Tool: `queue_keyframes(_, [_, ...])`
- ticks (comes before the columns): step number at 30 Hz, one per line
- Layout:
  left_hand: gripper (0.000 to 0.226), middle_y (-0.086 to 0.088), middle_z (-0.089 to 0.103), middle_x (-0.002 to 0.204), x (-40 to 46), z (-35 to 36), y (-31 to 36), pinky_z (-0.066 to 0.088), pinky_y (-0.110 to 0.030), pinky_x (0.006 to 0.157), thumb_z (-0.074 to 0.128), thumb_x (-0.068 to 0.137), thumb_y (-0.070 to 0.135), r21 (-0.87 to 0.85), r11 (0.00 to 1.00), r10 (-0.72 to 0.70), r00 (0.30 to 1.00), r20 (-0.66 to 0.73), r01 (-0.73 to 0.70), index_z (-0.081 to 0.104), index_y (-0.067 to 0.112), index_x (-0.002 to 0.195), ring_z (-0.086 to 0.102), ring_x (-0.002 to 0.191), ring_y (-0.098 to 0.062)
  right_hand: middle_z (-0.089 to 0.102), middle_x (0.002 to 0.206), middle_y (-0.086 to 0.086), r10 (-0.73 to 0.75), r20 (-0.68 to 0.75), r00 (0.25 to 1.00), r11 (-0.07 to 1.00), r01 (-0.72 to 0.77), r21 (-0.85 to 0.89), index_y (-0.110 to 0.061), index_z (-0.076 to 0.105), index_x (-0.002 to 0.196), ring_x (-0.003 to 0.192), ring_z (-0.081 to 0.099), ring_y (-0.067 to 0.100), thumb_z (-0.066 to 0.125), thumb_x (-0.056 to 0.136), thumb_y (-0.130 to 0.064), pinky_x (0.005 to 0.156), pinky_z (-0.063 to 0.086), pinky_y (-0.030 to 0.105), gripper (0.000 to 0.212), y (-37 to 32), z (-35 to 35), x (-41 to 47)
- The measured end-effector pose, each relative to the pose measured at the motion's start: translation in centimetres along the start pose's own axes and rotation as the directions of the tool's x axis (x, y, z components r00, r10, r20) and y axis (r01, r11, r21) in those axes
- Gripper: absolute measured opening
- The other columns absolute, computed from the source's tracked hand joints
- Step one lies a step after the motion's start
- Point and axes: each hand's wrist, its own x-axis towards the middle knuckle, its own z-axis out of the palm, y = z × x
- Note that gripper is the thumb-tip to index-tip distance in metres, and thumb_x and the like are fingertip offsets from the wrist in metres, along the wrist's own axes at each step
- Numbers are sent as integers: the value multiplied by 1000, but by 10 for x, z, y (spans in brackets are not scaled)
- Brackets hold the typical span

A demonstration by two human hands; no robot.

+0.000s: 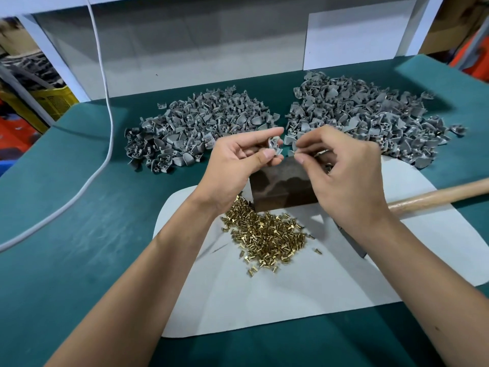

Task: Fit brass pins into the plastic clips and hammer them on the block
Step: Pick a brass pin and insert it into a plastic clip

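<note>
Both hands raised above the dark block (283, 185), close together but not touching. Left hand (238, 165) pinches one grey plastic clip (274, 145) between thumb and fingers. Right hand (344, 173) has thumb and forefinger closed on something small — presumably a pin, too tiny to confirm. Loose brass pins (267, 234) heaped on the white mat (264, 300), just in front of the block. Two piles of grey clips behind: left pile (195, 125), right pile (370, 117). Wooden hammer handle (436, 194) lies at right, on the green surface (79, 221) — its head is hidden behind the right forearm
</note>
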Motion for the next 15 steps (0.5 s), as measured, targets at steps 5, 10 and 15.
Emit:
queue_keyframes(5, [43,-4,77,94,-2,7,1,60,-23,80,62,92,-14,-1,1000,9,999,41,-9,63,5,130,73,80,-14,73,91,-4,-43,-21,999,998,43,38,-7,69,104,88,71,2,79,86,-5,77,61,26,21,1,3,-1])
queue_keyframes(10, [36,-5,78,90,-2,8,2,60,-23,76,67,88,-14,0,1000,22,998,63,-22,70,6,118,74,79,-16,73,89,-6,-23,-28,999,998,25,53,-9,67,106,88,71,1,81,84,-6,78,61,25,26,4,3,0])
queue_keyframes(15, [35,-6,77,86,-3,11,3,60,-23,74,67,86,-17,-23,999,24,997,71,-22,71,6,112,75,77,-16,73,86,-5,1,-38,999,997,2,77,-11,65,100,85,72,3,81,83,-5,75,62,29,24,3,3,-1])
